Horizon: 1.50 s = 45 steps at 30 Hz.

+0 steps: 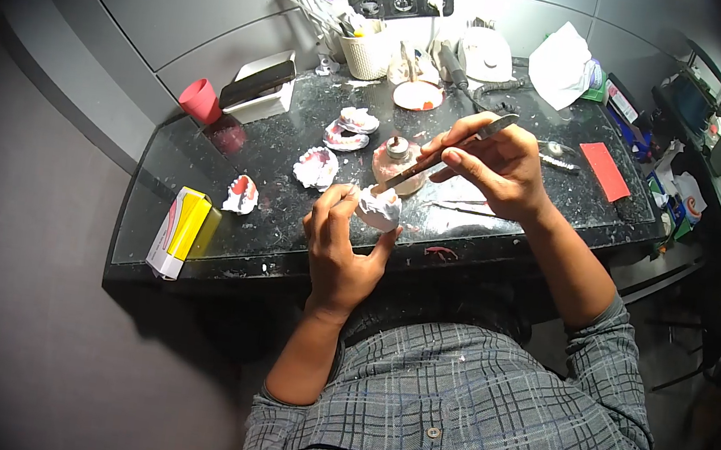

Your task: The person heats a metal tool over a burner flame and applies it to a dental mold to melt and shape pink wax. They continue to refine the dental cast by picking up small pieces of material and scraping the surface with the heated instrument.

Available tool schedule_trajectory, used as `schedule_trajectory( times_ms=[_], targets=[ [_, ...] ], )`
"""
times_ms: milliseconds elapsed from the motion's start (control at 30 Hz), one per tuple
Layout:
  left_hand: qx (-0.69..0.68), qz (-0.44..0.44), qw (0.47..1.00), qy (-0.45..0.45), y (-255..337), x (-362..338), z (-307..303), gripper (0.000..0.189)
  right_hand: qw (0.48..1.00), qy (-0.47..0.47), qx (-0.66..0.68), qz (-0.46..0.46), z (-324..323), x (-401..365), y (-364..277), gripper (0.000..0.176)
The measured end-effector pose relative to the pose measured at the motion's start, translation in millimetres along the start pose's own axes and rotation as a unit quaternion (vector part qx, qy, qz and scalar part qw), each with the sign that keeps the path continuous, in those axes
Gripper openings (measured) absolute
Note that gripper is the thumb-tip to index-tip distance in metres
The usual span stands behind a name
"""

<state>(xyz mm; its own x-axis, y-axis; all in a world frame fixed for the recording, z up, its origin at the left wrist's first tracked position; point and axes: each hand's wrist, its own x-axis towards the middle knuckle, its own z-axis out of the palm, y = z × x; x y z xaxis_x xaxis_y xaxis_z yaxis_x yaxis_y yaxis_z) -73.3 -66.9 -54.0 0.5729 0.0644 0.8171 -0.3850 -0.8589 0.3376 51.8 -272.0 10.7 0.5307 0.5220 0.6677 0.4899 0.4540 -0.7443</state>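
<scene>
Over the front edge of the bench, my left hand [340,263] grips a white plaster dental model [379,214] between thumb and fingers, its teeth side up. My right hand [506,175] is closed around a slim dark wax knife [406,176], held slantwise. The knife's lower tip meets the top of the model near my left fingertips. Just behind the model stands a glass spirit burner [386,162] with a metal cap, partly hidden by my right hand and the knife. Beside it lies another plaster model [316,168] with pink wax on it.
More plaster models [356,120] sit further back, and one with red wax [242,195] lies left. A yellow-and-white box [179,234] stands at the left front edge. Behind are a pink cup [201,101], woven pot [368,58] and white dish [417,96]. Right lies a red wax sheet [606,171].
</scene>
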Motion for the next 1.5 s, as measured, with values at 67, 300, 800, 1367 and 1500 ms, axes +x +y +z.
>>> schedule_trajectory(
  times_ms=[67, 300, 800, 1367, 1500],
  targets=[
    [-0.005, -0.004, 1.0, 0.0, 0.6, 0.3, -0.6, 0.066, 1.0, -0.002, -0.006, -0.002, -1.1, -0.7, -0.3, 0.015],
    [-0.01, -0.028, 1.0, 0.004, 1.8, 2.3, -2.4, 0.069, 1.0, 0.003, 0.003, -0.012, -5.9, -1.9, -3.4, 0.015],
    [-0.02, -0.048, 0.999, 0.008, 1.6, 2.8, -3.3, 0.068, 1.0, 0.009, 0.001, 0.002, -6.4, -1.5, -3.1, 0.014],
    [-0.03, -0.057, 0.998, -0.016, 1.1, 5.0, -6.5, 0.068, 0.998, 0.056, -0.018, 0.008, -12.3, 0.0, -8.3, 0.013],
    [-0.035, -0.038, 0.997, -0.049, -0.1, 7.6, -6.5, 0.068, 0.984, 0.175, -0.029, 0.015, -24.0, 6.6, 3.3, 0.012]
  ],
)
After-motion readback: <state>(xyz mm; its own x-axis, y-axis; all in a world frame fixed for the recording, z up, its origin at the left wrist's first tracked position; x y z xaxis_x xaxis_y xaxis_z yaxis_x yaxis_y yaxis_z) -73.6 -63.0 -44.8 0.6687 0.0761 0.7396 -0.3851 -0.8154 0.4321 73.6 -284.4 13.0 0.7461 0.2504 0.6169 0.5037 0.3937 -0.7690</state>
